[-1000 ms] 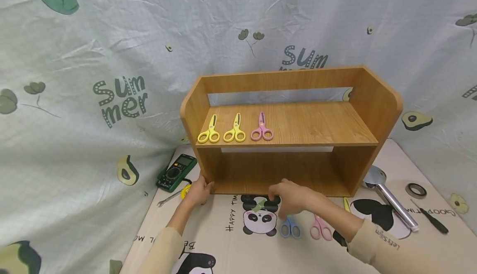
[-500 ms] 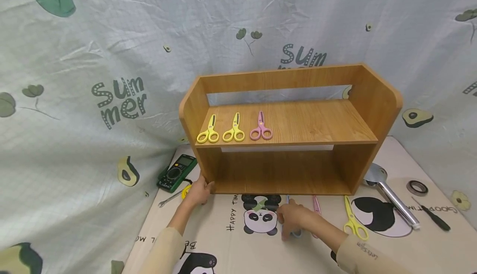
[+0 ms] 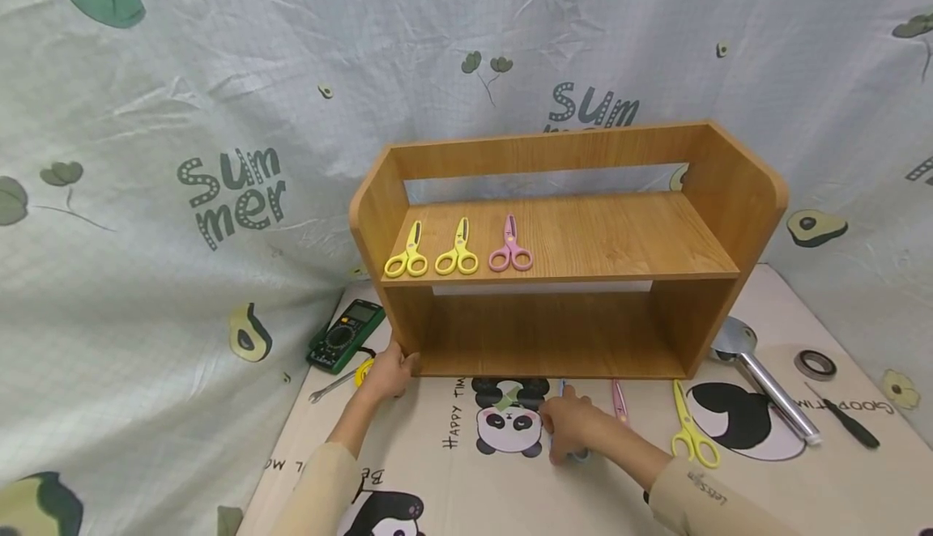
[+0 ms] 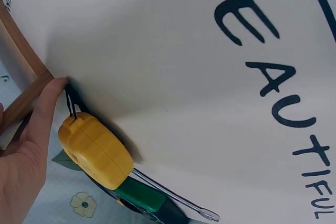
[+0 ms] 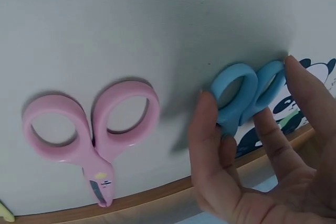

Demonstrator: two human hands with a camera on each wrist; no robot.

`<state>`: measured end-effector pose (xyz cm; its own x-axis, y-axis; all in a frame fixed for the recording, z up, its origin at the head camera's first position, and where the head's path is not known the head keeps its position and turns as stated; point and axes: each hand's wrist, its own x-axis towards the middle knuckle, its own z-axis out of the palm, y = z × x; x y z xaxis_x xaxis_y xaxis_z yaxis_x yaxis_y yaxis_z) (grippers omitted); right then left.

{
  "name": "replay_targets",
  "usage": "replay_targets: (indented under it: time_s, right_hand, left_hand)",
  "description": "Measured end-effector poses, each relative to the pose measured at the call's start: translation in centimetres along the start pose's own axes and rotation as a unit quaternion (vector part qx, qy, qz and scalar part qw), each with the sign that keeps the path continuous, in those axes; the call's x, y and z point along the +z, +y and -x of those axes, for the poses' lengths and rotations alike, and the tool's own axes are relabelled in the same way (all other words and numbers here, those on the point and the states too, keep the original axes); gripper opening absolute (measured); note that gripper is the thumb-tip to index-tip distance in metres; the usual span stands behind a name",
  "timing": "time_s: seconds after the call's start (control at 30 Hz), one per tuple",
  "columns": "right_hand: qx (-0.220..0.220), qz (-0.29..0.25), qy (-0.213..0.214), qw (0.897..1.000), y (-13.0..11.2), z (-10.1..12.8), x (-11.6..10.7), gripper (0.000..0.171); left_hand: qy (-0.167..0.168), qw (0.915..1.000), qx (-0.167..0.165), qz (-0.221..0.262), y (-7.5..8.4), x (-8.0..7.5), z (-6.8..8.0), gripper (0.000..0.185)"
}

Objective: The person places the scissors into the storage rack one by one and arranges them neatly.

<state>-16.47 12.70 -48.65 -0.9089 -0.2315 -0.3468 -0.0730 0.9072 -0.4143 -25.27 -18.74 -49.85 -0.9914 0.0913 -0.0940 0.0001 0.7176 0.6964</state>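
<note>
My left hand [image 3: 389, 374] holds the lower left corner of a wooden two-tier shelf [image 3: 539, 333]. With thumb and fingers on either side of the handles, my right hand [image 3: 576, 424] grips blue scissors [image 5: 247, 109] in front of the shelf; in the head view the hand hides most of them. Beside that hand lie pink scissors [image 5: 100, 150], then yellow scissors [image 3: 687, 424] farther right, both pointing at the shelf. On the upper tier stand two yellow scissors [image 3: 411, 251] [image 3: 460, 251] and one darker pink pair [image 3: 510, 248], blades up.
Left of the shelf are a green multimeter [image 3: 344, 337], a wrench [image 3: 330, 390] and a yellow tape measure [image 4: 95, 149]. A ladle-like metal utensil [image 3: 768, 394], a black tape roll [image 3: 815, 365] and a screwdriver [image 3: 849, 424] lie at the right. A printed cloth [image 3: 255, 74] hangs behind.
My right hand has moved right and down from near the shelf's front edge onto the blue scissors and grips them. The left hand stays at the corner.
</note>
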Motion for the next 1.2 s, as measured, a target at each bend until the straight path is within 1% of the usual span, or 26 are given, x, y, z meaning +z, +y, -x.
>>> replay_targets:
  time_s: [0.13, 0.23, 0.33, 0.47, 0.57, 0.77, 1.1, 1.2]
  right_hand:
    - [-0.001, -0.018, -0.002, 1.0, 0.3, -0.07, -0.03, 0.035]
    - [0.004, -0.039, -0.008, 0.999, 0.42, -0.06, -0.14, 0.035]
    - [0.011, -0.048, -0.015, 0.999, 0.47, -0.08, -0.2, 0.034]
    - [0.008, -0.042, -0.016, 0.999, 0.5, -0.17, -0.13, 0.034]
    - [-0.003, -0.036, -0.011, 0.999, 0.48, -0.24, -0.03, 0.034]
    - [-0.02, -0.032, -0.003, 0.999, 0.4, -0.3, 0.03, 0.034]
    - [-0.011, -0.025, -0.008, 1.0, 0.37, -0.4, 0.09, 0.033]
    - [-0.011, -0.023, -0.009, 1.0, 0.32, -0.38, 0.08, 0.033]
  left_hand:
    - [-0.005, 1.0, -0.002, 0.002, 0.18, -0.2, 0.0, 0.051]
    - [-0.004, 1.0, -0.001, -0.001, 0.34, -0.3, 0.03, 0.051]
    - [-0.001, 1.0, 0.004, -0.007, 0.43, -0.29, 0.06, 0.051]
    - [-0.001, 0.9999, 0.007, -0.01, 0.42, -0.18, 0.06, 0.052]
    - [-0.002, 1.0, 0.004, -0.008, 0.42, -0.14, 0.07, 0.052]
    - [0.002, 0.9999, 0.007, -0.011, 0.28, -0.14, -0.04, 0.051]
    - [0.007, 0.9996, 0.02, -0.02, 0.07, -0.12, -0.02, 0.054]
    - [0.008, 0.9996, 0.019, -0.021, 0.04, -0.03, 0.01, 0.055]
